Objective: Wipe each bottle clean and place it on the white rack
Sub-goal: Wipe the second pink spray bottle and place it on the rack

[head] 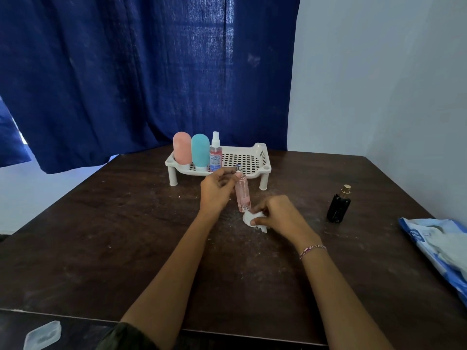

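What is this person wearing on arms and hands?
Forearms bare; left hand and right hand ungloved. A thin braided bracelet, pink and pale, circles the right wrist. A dark green sleeve edge shows at the bottom.

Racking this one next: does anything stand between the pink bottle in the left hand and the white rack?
Nothing visible. The slim clear pink bottle, held by the left hand, is just before the white perforated plastic rack; the pink tube, teal tube and spray bottle crowd its left end only.
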